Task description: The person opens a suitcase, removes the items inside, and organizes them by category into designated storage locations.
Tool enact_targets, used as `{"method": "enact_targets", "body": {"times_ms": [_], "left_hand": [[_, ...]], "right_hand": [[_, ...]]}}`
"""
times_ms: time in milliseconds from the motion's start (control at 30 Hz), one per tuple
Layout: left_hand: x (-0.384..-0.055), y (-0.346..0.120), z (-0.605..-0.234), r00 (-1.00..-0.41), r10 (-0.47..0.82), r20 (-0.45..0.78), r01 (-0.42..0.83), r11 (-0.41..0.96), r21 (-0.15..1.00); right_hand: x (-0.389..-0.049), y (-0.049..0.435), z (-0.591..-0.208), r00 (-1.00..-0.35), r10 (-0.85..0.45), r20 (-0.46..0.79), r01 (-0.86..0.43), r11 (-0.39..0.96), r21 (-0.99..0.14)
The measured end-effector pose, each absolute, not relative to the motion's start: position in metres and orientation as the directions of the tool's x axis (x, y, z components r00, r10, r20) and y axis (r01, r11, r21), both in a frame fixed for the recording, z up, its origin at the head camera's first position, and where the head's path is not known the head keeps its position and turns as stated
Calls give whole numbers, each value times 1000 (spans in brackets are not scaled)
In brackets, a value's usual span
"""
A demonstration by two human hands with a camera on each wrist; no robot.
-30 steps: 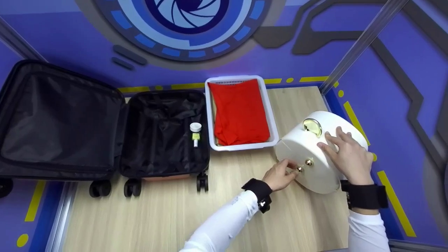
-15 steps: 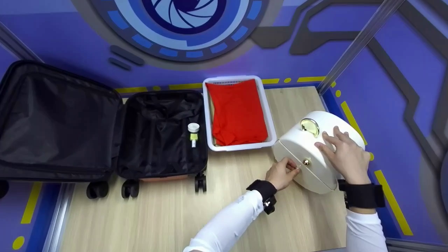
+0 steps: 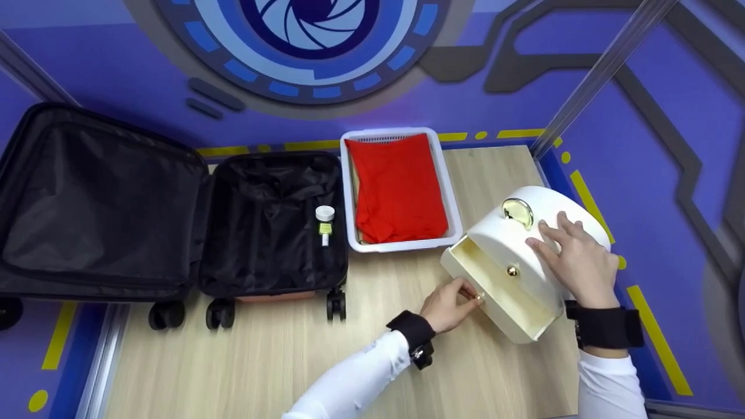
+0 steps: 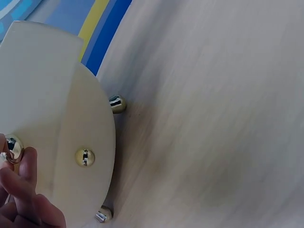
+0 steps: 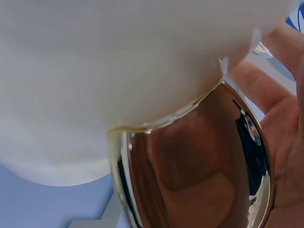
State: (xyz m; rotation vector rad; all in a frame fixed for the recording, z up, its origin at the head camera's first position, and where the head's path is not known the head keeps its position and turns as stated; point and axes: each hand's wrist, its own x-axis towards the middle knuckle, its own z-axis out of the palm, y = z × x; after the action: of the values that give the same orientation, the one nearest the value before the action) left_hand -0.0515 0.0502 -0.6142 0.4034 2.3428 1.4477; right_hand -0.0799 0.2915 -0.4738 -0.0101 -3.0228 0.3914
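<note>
A white rounded jewelry box (image 3: 559, 212) stands at the right of the table, a gold handle (image 3: 518, 212) on its top. Its middle drawer (image 3: 505, 321) is pulled out, and the inside looks bare. My left hand (image 3: 448, 305) pinches the gold knob (image 4: 14, 147) on that drawer's front between thumb and fingertips. Another gold knob (image 3: 513, 271) sits on the closed part above, and a lower knob (image 4: 85, 156) shows in the left wrist view. My right hand (image 3: 584, 262) rests on the box's curved top with spread fingers. A shiny gold surface (image 5: 190, 161) fills much of the right wrist view.
An open black suitcase (image 3: 256, 256) lies at the left, with a small white-capped, yellow-green container (image 3: 325, 224) inside. Beside it a white basket (image 3: 401, 247) holds folded red cloth (image 3: 401, 192). Purple walls stand behind and to the right.
My left hand has drawn the drawer out of the box, toward the lower left. It was closed in the earlier frames. My right hand has stayed on the box top.
</note>
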Motion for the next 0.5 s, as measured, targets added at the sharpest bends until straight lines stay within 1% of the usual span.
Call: {"method": "enact_targets", "body": {"times_ms": [167, 300, 367, 500], "left_hand": [[-41, 30, -617, -883, 454, -116, 86, 400, 912], [-33, 17, -620, -883, 458, -99, 101, 392, 914], [-30, 12, -621, -887, 452, -93, 103, 389, 915], [-28, 9, -623, -897, 436, -79, 96, 366, 926]], "right_hand": [[-79, 291, -475, -994, 20, 109, -9, 967, -253], [-77, 289, -478, -985, 14, 173, -35, 961, -275], [-76, 290, -478, -978, 2, 208, -60, 954, -293], [-74, 296, -477, -963, -91, 252, -172, 930, -324]]}}
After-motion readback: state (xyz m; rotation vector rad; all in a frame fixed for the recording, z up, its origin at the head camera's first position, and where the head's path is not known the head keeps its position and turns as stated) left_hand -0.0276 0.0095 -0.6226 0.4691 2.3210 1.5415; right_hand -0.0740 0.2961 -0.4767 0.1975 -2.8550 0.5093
